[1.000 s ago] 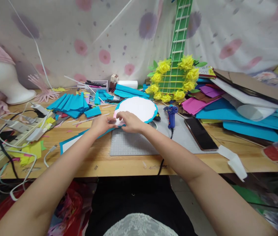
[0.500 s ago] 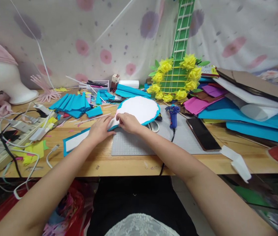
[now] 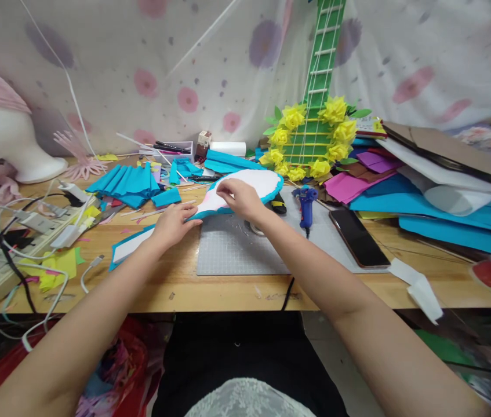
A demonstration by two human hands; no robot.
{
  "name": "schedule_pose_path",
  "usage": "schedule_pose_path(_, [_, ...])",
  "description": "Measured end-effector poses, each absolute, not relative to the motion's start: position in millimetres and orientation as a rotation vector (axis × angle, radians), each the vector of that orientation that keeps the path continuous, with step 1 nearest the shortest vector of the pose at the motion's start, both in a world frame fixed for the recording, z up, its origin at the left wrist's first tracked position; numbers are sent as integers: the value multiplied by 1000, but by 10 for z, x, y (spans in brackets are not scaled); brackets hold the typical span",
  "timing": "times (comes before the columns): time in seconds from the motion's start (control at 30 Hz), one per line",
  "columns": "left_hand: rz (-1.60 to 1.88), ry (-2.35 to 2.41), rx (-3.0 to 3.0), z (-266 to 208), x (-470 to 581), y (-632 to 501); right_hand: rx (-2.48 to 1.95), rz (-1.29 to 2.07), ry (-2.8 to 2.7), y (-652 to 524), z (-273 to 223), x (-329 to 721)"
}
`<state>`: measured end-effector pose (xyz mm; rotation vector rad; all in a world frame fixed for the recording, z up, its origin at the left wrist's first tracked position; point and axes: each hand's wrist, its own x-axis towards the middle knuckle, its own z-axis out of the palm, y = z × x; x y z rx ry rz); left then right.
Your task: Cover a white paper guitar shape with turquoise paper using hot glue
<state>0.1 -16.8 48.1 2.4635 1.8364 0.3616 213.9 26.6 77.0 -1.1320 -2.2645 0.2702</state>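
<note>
My two hands work at a white, blue-edged, paddle-shaped paper piece [image 3: 263, 182].
I have my left hand [image 3: 174, 225] closed across its neck; my right [image 3: 243, 200] is half-curled over its body, pinch unclear. It sits left of the blue plastic glue gun [image 3: 305, 208], partly above the grey gridded mat [image 3: 240, 252].
</note>
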Motion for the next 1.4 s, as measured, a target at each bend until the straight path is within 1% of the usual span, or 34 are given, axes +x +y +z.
schedule_pose_path(0.1, [407, 1841, 2376, 522, -1, -149, -1150, 90, -2258, 226, 888, 2214])
schedule_pose_path(0.2, [440, 1843, 2290, 527, 27, -143, -1140, -41, -2407, 150, 934, 2216])
schedule_pose_path(0.37, [406, 1874, 2395, 455, 150, -182, -1017, -133, -2691, 49, 820, 2087])
schedule_pose_path(0.47, [415, 1871, 2473, 369, 213, -224, -970, -115, -2766, 72, 672, 2016])
schedule_pose_path(0.67, [427, 1813, 2555, 247, 212, -251, -1005, 48, -2772, 191, 448, 1993])
schedule_pose_path(0.83, [384, 1767, 2526, 316, 165, -200, -1025, 58, -2773, 209, 451, 2017])
schedule_pose_path(0.97, [424, 1698, 2427, 401, 116, -153, -948, 94, -2772, 228, 413, 2052])
schedule_pose_path(1.13, [508, 1838, 2368, 462, 45, -169, -829, 116, -2717, 219, 350, 2108])
schedule_pose_path(1.2, [464, 1819, 2381, 474, 35, -217, -822, 127, -2706, 191, 354, 2108])
schedule_pose_path(1.4, [161, 1809, 2463, 409, 119, -448, -916, 38, -2689, 122, 332, 2015])
